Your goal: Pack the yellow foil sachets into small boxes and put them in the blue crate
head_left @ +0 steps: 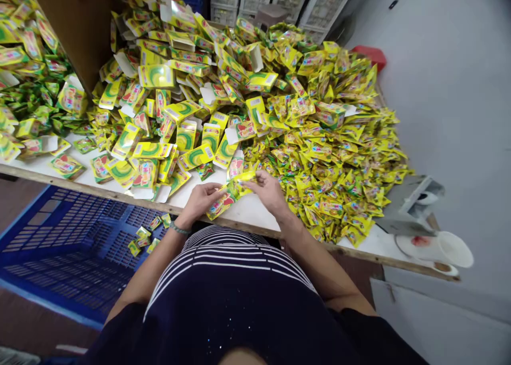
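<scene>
1. A blue crate [59, 258] is sitting low on my left, below the counter [249, 210], with a few small boxes [143, 237] lying inside.
2. A brown board [74, 30] is standing between two heaps, and loose cartons [157, 76] are piling up to its right.
3. My left grip [218, 190] is pinching a fruit-print box [220, 205] flat at the counter's front edge.
4. My right grip [256, 180] is pinching a yellow packet [244, 178] at the box's upper right end.
5. Yellow sachets [335, 163] are heaping beyond my right grip.
6. A grey holder [403, 208] and a white cup [455, 249] are resting at the far right.
</scene>
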A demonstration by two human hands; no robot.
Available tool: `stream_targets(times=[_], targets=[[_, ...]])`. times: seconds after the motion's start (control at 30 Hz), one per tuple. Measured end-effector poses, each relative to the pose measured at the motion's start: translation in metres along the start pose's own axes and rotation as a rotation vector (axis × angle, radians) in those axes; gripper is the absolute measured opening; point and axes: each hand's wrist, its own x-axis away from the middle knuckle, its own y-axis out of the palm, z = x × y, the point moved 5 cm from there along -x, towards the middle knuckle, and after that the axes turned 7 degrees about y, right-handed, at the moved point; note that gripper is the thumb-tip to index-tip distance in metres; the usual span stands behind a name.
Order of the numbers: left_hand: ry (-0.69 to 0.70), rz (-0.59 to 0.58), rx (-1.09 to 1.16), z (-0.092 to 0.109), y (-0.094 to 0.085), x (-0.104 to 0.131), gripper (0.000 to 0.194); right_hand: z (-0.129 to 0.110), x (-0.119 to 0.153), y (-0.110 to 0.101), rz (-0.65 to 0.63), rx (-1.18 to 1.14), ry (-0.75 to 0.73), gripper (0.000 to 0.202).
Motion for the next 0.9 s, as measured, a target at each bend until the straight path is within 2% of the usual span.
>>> stream_targets(times=[0.17, 0.3, 0.37, 0.47, 0.63, 0.73, 0.9], targets=[[0.046, -0.021, 0.05, 0.011, 0.005, 0.006, 0.052, -0.014, -0.002, 0.015, -0.143, 0.164, -0.062, 0.04], [0.06, -0.109, 0.053, 0.013, 0.01, 0.01, 0.049, -0.022, -0.001, 0.026, -0.212, 0.26, -0.11, 0.04], [0.052, -0.135, 0.083, 0.013, 0.013, 0.009, 0.052, -0.027, -0.002, 0.03, -0.192, 0.265, -0.123, 0.042], [0.01, -0.106, 0.166, 0.013, 0.017, 0.007, 0.056, -0.032, -0.001, 0.032, -0.132, 0.291, -0.167, 0.042], [-0.071, -0.03, 0.33, 0.013, 0.02, 0.009, 0.059, -0.034, 0.005, 0.025, 0.047, 0.397, -0.349, 0.029], [-0.093, -0.01, 0.37, 0.012, 0.02, 0.011, 0.058, -0.028, 0.004, 0.027, 0.01, 0.432, -0.37, 0.025], [-0.098, -0.016, 0.379, 0.009, 0.016, 0.013, 0.058, -0.02, 0.001, 0.022, -0.059, 0.385, -0.299, 0.026]])
